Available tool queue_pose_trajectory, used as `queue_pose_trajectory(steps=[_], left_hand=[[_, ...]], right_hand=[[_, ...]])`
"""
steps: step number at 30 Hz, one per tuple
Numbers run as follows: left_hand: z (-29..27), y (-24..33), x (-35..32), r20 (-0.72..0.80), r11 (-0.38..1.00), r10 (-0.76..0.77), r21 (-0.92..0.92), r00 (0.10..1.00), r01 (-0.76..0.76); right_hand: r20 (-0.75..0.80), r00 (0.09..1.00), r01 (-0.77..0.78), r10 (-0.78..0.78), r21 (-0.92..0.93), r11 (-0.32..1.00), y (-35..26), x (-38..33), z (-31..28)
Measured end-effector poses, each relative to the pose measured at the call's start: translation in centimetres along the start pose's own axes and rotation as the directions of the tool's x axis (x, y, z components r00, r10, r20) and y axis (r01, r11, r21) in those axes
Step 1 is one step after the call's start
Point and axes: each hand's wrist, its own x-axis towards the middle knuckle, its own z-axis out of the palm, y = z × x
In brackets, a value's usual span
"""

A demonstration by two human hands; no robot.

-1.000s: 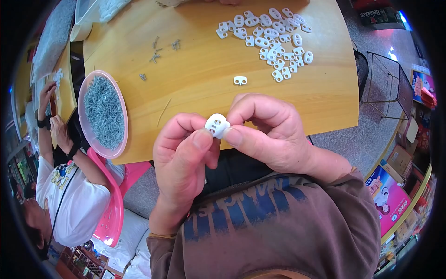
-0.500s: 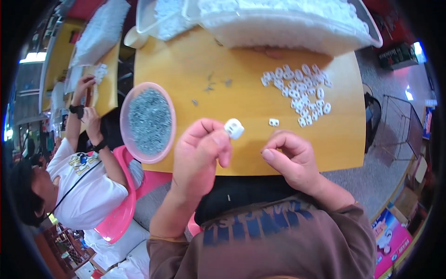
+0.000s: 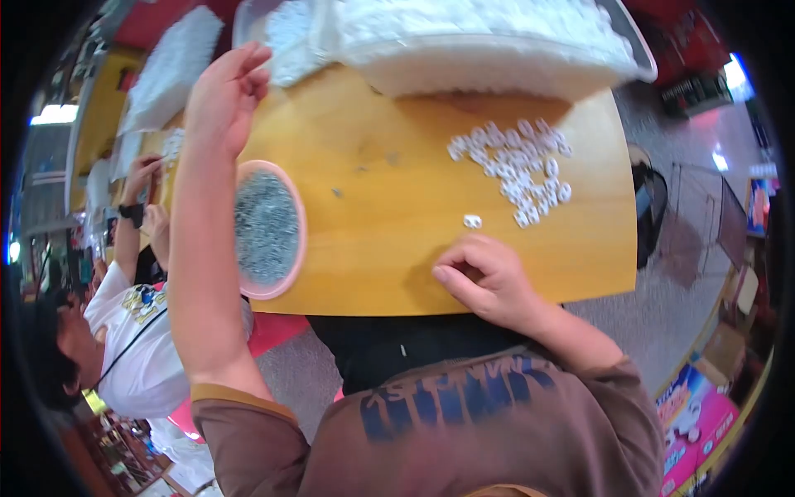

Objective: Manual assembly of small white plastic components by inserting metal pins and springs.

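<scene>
My left hand point(image 3: 228, 95) reaches out at the far left of the table, beside the clear bin. Its fingers are loosely bent and somewhat apart, and no piece shows in them. My right hand point(image 3: 484, 277) hovers near the table's front edge with thumb and fingers pinched together; anything between them is hidden. Just beyond it lies a single small white plastic piece point(image 3: 473, 221) with two holes. A scattered group of similar white pieces point(image 3: 517, 170) is at the right. Under my left forearm, partly hidden, stands a pink basin point(image 3: 301, 236) of small grey metal screws point(image 3: 267, 224).
A large clear bin point(image 3: 497, 50) heaped with white pieces stands at the back, with a smaller clear container point(image 3: 290, 41) to its left. A few loose metal bits point(image 3: 336, 192) lie mid-table. At the left, a co-worker point(image 3: 132, 331) works at another table.
My left hand has swung far left and away from me; the white piece it held no longer shows. My right hand has shifted slightly left and remains pinched.
</scene>
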Motion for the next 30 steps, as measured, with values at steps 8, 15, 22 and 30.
queue_pose_trajectory(steps=[8, 15, 22, 30], left_hand=[[4.2, -6.3, -16.1, 0.158, 0.844, 0.005, 0.528, 0.987, -0.089], [4.3, -10.9, -18.9, 0.268, 0.603, 0.316, 0.684, 0.91, -0.41], [7.8, -11.5, -16.7, 0.497, 0.524, 0.297, 0.629, 0.815, -0.574], [9.9, -12.9, -15.9, 0.554, 0.502, 0.196, 0.652, 0.809, -0.568]], right_hand=[[0.02, 0.916, 0.398, -0.401, 0.079, 0.914, 1.0, 0.3, 0.4], [0.055, 0.924, 0.374, -0.379, 0.082, 0.924, 1.5, -0.2, 1.2], [0.044, 0.871, 0.486, -0.489, 0.071, 0.871, 1.2, -0.3, 0.9], [-0.056, 0.861, 0.508, -0.505, 0.074, 0.858, 1.5, -0.3, 0.8]])
